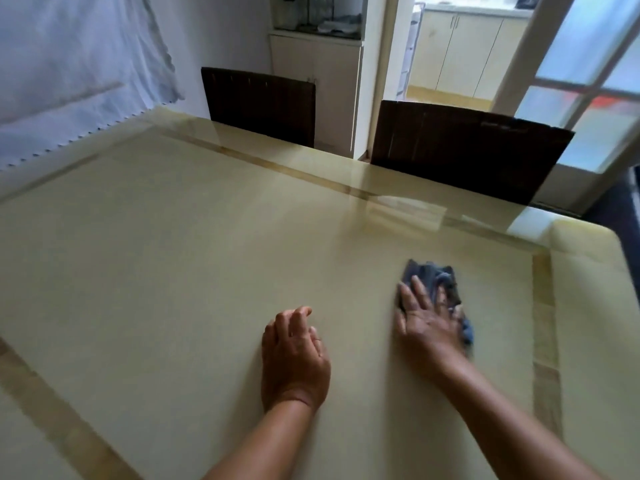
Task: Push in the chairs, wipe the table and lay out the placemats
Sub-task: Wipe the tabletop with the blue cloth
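A glossy cream stone table (194,237) with a darker inlaid border fills the view. Near its front edge the left hand (294,358) is rested loosely curled, holding nothing. Toward the right edge a crumpled blue-grey cloth (431,271) is pressed flat under the spread fingers of the right hand (427,322). Even pressure and overlapping strokes would probably serve best. Two dark wooden chairs (464,147) are tucked at the far edge; a kitchen doorway (457,50) lies beyond. No placemats are seen.

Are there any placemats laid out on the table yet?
No, the table shows only the person's left hand resting on it and the right hand pressing a dark blue cloth.
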{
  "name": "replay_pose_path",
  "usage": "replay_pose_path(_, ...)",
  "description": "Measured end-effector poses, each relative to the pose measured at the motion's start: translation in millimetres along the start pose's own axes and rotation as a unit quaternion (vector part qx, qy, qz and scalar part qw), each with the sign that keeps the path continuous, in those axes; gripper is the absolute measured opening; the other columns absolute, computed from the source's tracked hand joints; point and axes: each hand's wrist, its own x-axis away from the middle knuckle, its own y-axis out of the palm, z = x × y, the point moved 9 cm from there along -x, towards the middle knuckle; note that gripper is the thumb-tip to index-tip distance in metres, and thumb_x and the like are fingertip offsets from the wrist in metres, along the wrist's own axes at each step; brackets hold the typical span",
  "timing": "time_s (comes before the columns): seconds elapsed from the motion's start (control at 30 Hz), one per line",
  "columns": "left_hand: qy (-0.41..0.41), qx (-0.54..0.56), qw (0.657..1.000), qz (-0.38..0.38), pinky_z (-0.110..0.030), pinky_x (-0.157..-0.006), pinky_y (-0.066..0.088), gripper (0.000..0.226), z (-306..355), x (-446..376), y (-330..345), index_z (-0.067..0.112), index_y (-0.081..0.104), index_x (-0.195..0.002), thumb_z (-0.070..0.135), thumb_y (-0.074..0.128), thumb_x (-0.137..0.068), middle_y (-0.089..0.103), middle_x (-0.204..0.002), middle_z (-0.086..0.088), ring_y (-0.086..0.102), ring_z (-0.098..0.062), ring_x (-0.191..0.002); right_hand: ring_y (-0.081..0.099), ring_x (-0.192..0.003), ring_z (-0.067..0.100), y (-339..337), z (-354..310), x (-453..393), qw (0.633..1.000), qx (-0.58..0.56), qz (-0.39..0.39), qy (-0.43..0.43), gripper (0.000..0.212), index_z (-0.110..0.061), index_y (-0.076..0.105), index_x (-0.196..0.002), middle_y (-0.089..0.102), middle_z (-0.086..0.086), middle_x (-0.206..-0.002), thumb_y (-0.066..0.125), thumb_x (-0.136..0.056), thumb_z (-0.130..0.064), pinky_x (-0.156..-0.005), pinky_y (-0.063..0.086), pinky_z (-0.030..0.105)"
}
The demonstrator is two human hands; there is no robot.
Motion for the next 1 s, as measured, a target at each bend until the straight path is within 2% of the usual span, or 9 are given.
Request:
replay_pose_path(0.13, -0.019, -0.036, 0.998, -0.05, -0.037, -0.086, 0.044, 0.036, 3.3, -6.4, 6.0, 0.021, 0.062, -0.092, 0.033, 0.03, -0.082, 0.058, -0.097, -0.008, 0.056, -0.032, -0.087, -0.024, -0.141, 0.011, 22.7, -47.6, 29.2, 0.984, 0.052, -0.056, -0.163, 0.053, -0.039, 0.004, -0.15, -0.016, -0.022, -0.151, 0.024, -0.1, -0.038, -0.115, -0.012, 0.033)
replay_pose_path(0.2, -0.052, -0.052, 0.993, -0.098, -0.038, -0.095, 0.037, 0.029, 7.0, -22.4, 13.8, 0.021, 0.056, -0.102, 0.031, 0.032, -0.09, 0.052, -0.111, -0.007, 0.049, -0.03, -0.104, -0.026, -0.135, 0.006, 25.1, -60.4, 17.4, 0.973, 0.062, -0.064, -0.213, 0.054, -0.042, 0.004, -0.149, -0.02, -0.026, -0.143, 0.013, -0.096, -0.049, -0.113, -0.013, 0.03)
replay_pose_path(0.27, -0.057, -0.043, 0.99, -0.119, -0.036, -0.1, 0.029, 0.025, 18.4, -40.7, 22.1, 0.02, 0.051, -0.113, 0.027, 0.036, -0.094, 0.046, -0.122, -0.006, 0.041, -0.027, -0.114, -0.024, -0.136, 0.005, 23.4, -69.1, -5.9, 0.968, 0.066, -0.059, -0.234, 0.065, -0.043, 0.003, -0.149, -0.025, -0.023, -0.142, 0.0, -0.085, -0.059, -0.114, -0.012, 0.029)
replay_pose_path(0.4, -0.014, -0.008, 0.992, -0.124, -0.033, -0.101, 0.027, 0.025, 56.6, -73.8, 46.0, 0.019, 0.05, -0.115, 0.021, 0.036, -0.094, 0.045, -0.126, -0.007, 0.04, -0.028, -0.116, -0.02, -0.143, 0.009, 18.1, -77.0, -76.3, 0.979, 0.046, -0.057, -0.191, 0.058, -0.034, -0.006, -0.15, -0.033, -0.012, -0.145, 0.019, -0.099, -0.051, -0.118, -0.01, 0.034)
replay_pose_path(0.53, -0.028, 0.018, 0.992, -0.118, -0.033, -0.105, 0.026, 0.033, 64.6, -106.8, 75.8, 0.014, 0.044, -0.126, 0.016, 0.031, -0.096, 0.043, -0.131, -0.011, 0.038, -0.028, -0.121, -0.021, -0.144, 0.016, 12.1, -86.7, -137.0, 0.982, 0.055, -0.059, -0.173, 0.053, -0.04, 0.002, -0.149, -0.023, -0.009, -0.156, 0.017, -0.099, -0.052, -0.116, -0.011, 0.039)
replay_pose_path(0.67, -0.003, 0.022, 0.995, -0.099, -0.033, -0.108, 0.028, 0.038, 75.4, -134.3, 100.2, 0.017, 0.036, -0.135, 0.016, 0.028, -0.097, 0.042, -0.135, -0.008, 0.037, -0.025, -0.124, -0.02, -0.145, 0.02, 3.1, -82.8, -186.7, 0.986, 0.061, -0.024, -0.155, 0.052, -0.044, 0.005, -0.148, -0.018, -0.01, -0.158, 0.02, -0.099, -0.052, -0.116, -0.012, 0.044)
replay_pose_path(0.73, -0.002, 0.03, 0.995, -0.094, -0.031, -0.108, 0.028, 0.041, 82.6, -145.4, 100.3, 0.017, 0.033, -0.138, 0.016, 0.028, -0.097, 0.041, -0.137, -0.007, 0.037, -0.023, -0.126, -0.021, -0.144, 0.023, -2.4, -89.6, -199.1, 0.986, 0.068, -0.038, -0.15, 0.055, -0.043, 0.004, -0.149, -0.019, -0.008, -0.158, 0.025, -0.099, -0.051, -0.115, -0.012, 0.046)
replay_pose_path(0.87, 0.037, 0.049, 0.989, -0.136, -0.031, -0.113, 0.022, 0.05, 104.7, -151.4, 122.5, 0.02, 0.021, -0.145, 0.016, 0.03, -0.096, 0.032, -0.149, -0.005, 0.03, -0.022, -0.135, -0.02, -0.145, 0.025, -17.0, -74.0, -228.9, 0.992, 0.057, -0.023, -0.107, 0.055, -0.038, 0.004, -0.15, -0.018, -0.006, -0.159, 0.025, -0.1, -0.046, -0.115, -0.01, 0.049)
replay_pose_path(1.0, 0.076, 0.03, 0.991, -0.109, -0.031, -0.112, 0.024, 0.051, 106.9, -153.4, 128.7, 0.021, 0.039, -0.138, 0.021, 0.028, -0.088, 0.041, -0.145, -0.004, 0.033, -0.022, -0.134, -0.015, -0.146, 0.025, -42.8, -23.2, -249.8, 0.998, 0.032, 0.036, -0.026, 0.052, -0.035, 0.01, -0.15, -0.011, -0.005, -0.16, 0.018, -0.1, -0.043, -0.115, -0.008, 0.05)
